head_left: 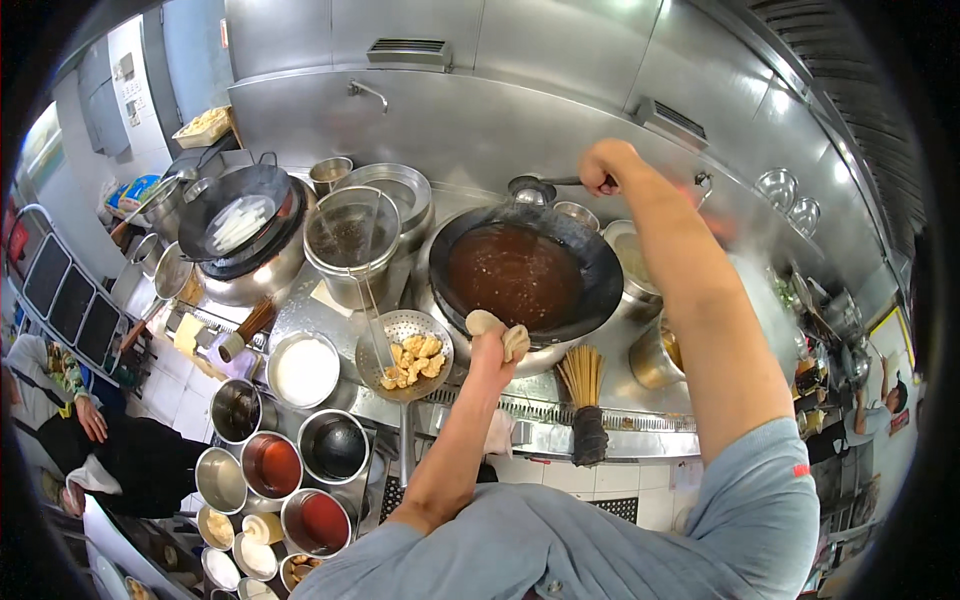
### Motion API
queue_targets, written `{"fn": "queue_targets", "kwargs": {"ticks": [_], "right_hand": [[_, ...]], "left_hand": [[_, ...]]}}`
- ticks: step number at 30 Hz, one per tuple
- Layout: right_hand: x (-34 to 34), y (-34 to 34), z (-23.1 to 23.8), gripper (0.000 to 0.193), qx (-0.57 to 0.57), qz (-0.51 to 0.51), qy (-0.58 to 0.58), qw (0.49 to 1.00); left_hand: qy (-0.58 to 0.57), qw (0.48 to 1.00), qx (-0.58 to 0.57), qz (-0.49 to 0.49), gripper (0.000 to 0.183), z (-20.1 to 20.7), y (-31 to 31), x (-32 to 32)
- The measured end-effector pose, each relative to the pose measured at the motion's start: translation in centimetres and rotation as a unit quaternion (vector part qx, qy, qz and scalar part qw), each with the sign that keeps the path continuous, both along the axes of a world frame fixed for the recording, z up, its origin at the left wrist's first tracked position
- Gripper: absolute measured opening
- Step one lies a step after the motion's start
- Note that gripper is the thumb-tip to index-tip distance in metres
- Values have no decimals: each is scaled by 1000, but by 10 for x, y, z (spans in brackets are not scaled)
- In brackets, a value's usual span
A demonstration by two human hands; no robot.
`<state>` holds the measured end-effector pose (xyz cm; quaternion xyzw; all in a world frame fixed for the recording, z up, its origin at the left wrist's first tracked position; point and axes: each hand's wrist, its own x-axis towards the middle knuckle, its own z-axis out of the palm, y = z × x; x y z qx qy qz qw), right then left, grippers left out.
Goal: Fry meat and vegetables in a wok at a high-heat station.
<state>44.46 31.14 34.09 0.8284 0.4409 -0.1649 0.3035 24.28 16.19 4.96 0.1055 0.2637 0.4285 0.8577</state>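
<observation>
A large black wok [455, 240] of dark brown liquid with small bubbles sits on the stove in front of me. My left hand [492, 358] is closed round a folded beige cloth [513, 338] pressed on the wok's near rim. Beyond the far rim, my right hand [606, 168] grips the handle of a ladle [530, 187], its bowl over the counter behind the wok. Left of the wok rests a perforated metal skimmer [408, 325] with golden fried pieces [413, 362] in it. What lies under the cloth is hidden.
A bamboo brush [582, 378] stands at the stove's front edge. Several pots of sauce, one with red sauce [272, 465], crowd the lower left. A strainer over a pot [350, 285] and a second wok [205, 205] stand farther left. Another person [130, 460] is at the left edge.
</observation>
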Motion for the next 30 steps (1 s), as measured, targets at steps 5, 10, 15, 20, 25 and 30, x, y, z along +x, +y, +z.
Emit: {"fn": "queue_targets", "kwargs": {"ticks": [5,10,15,20,25,30], "right_hand": [[-47,-25,36,5,20,62,22,998],[-82,-36,58,8,70,32,23,997],[-120,-36,70,5,89,35,14,995],[-129,-22,71,7,85,52,14,995],[-164,-21,74,9,100,77,32,991],[-184,-13,72,6,103,101,17,989]], "left_hand": [[-14,1000,-3,25,6,40,1,-33],[-9,999,20,33,8,57,8,-61],[-68,996,56,27,7,55,19,-87],[-61,997,43,25,15,64,23,-100],[-82,995,26,49,14,67,33,-119],[-88,995,23,41,18,65,44,-131]]}}
